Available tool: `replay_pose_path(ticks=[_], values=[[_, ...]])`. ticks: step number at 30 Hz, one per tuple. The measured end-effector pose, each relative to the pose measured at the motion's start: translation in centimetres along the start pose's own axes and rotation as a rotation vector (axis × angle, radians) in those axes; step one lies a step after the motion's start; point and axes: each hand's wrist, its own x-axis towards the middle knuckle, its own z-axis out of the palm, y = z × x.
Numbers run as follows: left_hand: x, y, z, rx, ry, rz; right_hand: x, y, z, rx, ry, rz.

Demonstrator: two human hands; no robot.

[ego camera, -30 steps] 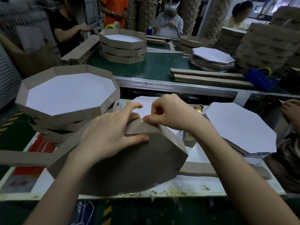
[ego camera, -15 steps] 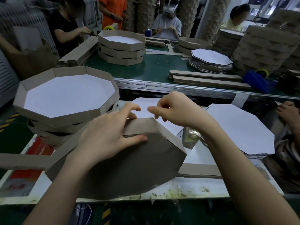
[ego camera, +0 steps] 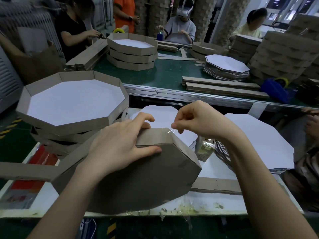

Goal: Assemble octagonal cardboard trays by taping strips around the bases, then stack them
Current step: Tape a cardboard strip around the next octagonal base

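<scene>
my left hand [ego camera: 117, 145] grips the tilted tray [ego camera: 146, 178], underside facing me, strip [ego camera: 25, 169] trailing left; right hand [ego camera: 195, 119] pinches tape [ego camera: 170, 131].

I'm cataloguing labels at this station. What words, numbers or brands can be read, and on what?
No text is readable.
On the red sheet: print too blurred to read.
On the rail: small dark marks, too small to read.

One head camera looks forward and down, close over the white worktop [ego camera: 215, 206], with the green worktop [ego camera: 169, 75] farther ahead
</scene>
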Motion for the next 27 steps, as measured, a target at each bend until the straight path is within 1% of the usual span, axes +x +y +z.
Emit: replay_pose_path(ticks=[2, 4, 6, 7, 9, 11, 13, 17, 27], values=[[0.0, -0.2, 0.0, -0.003, -0.006, -0.005, 0.1, 0.0, -0.5, -0.052, 0.041, -0.011], [-0.1, -0.6, -0.1, -0.008, 0.005, -0.011, 0.2, 0.7, -1.6, -0.061, 0.137, 0.025], [-0.3, -0.8, -0.2, -0.012, 0.023, -0.016, 0.0, 1.4, -2.9, 0.103, 0.179, 0.036], [-0.3, -0.9, -0.2, -0.010, 0.027, -0.012, -0.1, 1.5, -3.3, 0.200, 0.157, 0.030], [-0.3, -0.6, -0.2, -0.005, 0.025, 0.001, -0.2, 1.1, -3.3, 0.297, 0.039, 0.014], [-0.2, -0.2, -0.1, -0.007, 0.022, 0.016, 0.1, 0.5, -2.4, 0.312, -0.092, 0.000], [-0.1, 0.1, 0.0, -0.007, 0.025, 0.028, 0.4, 0.0, -1.4, 0.269, -0.165, -0.003], [-0.2, 0.1, -0.2, -0.014, 0.034, 0.042, 0.8, -0.6, 0.1, 0.211, -0.202, -0.007], [-0.4, -0.1, -0.3, 0.068, 0.026, 0.075, 1.2, -0.7, 0.5, 0.181, -0.187, 0.002]])
